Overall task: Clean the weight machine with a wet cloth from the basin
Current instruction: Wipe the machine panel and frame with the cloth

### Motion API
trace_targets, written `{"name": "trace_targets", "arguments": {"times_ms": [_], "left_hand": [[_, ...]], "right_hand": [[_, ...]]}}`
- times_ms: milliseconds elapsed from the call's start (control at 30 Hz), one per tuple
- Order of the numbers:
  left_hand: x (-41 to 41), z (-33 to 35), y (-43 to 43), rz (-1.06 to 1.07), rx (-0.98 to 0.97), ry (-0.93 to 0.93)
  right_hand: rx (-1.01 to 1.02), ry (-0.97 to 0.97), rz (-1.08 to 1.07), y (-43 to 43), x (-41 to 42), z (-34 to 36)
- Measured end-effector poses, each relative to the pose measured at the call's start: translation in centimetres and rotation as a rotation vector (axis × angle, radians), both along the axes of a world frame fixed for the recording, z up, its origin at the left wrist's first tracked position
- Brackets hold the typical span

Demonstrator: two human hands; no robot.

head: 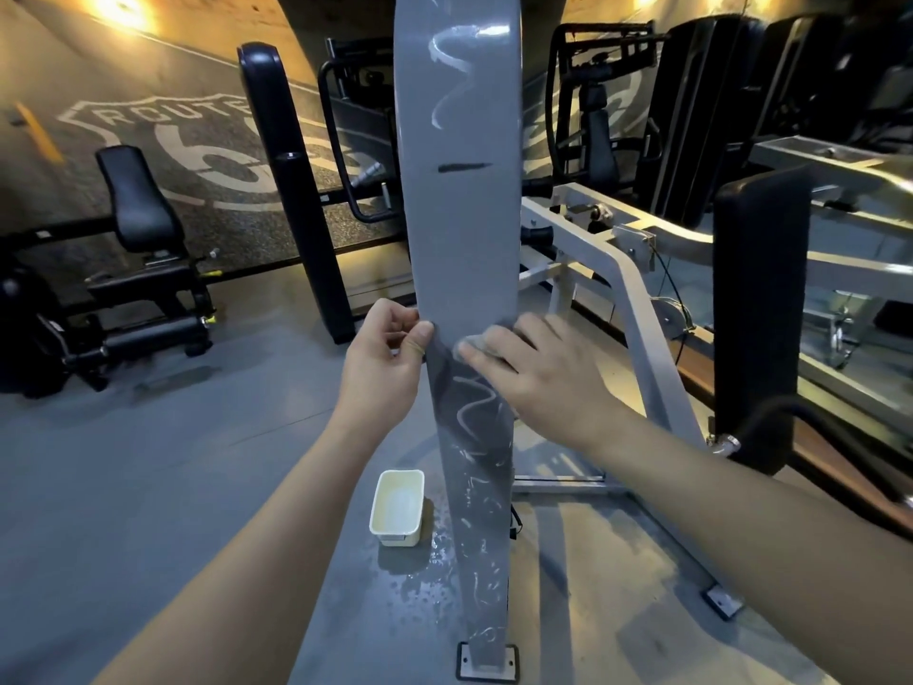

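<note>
A tall grey upright panel of the weight machine (pixel 459 229) stands in front of me, streaked with wet squiggly marks above and below my hands. My right hand (pixel 538 373) presses a small grey cloth (pixel 481 341) flat against the panel at mid height, fingers spread over it. My left hand (pixel 390 358) grips the panel's left edge, thumb on the front face. A cream rectangular basin (pixel 397 506) with a little water sits on the floor just left of the panel's base.
Water drops lie on the grey floor (pixel 148 487) around the basin. The machine's white frame (pixel 637 299) runs to the right with a black pad (pixel 761 313). A black seat machine (pixel 138 249) stands at the left, and another black upright pad (pixel 291 190) stands behind.
</note>
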State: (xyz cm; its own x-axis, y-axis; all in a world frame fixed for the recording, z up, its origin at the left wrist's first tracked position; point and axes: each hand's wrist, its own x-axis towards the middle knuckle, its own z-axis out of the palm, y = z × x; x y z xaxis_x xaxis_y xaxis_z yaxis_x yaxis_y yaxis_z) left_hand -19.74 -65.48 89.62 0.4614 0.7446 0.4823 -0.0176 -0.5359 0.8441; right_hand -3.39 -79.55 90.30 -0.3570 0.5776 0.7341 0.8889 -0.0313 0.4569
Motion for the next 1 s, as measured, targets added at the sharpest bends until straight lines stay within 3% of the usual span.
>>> {"name": "trace_targets", "arguments": {"times_ms": [200, 333, 433, 633, 767, 867, 1000], "left_hand": [[0.1, 0.0, -0.3, 0.028, -0.022, 0.001], [0.2, 0.0, -0.3, 0.017, 0.001, -0.011], [0.3, 0.0, -0.4, 0.028, 0.015, -0.006], [0.3, 0.0, -0.3, 0.053, 0.040, 0.015], [0.3, 0.1, -0.3, 0.051, 0.026, 0.001], [0.4, 0.3, -0.2, 0.058, 0.022, 0.028], [0.3, 0.5, -0.3, 0.064, 0.022, 0.039]], "right_hand": [[0.233, 0.212, -0.019, 0.7, 1.1, 4.0], [0.077, 0.126, -0.003, 0.4, -0.5, -3.1], [-0.029, 0.076, -0.007, 0.1, -0.8, -4.2], [0.174, 0.162, -0.073, 0.6, -0.5, 0.8], [0.033, 0.050, -0.048, 0.6, -2.1, -4.6], [-0.060, -0.008, -0.061, 0.5, -2.1, -3.8], [0.131, 0.100, -0.070, 0.9, -1.5, 0.8]]}}
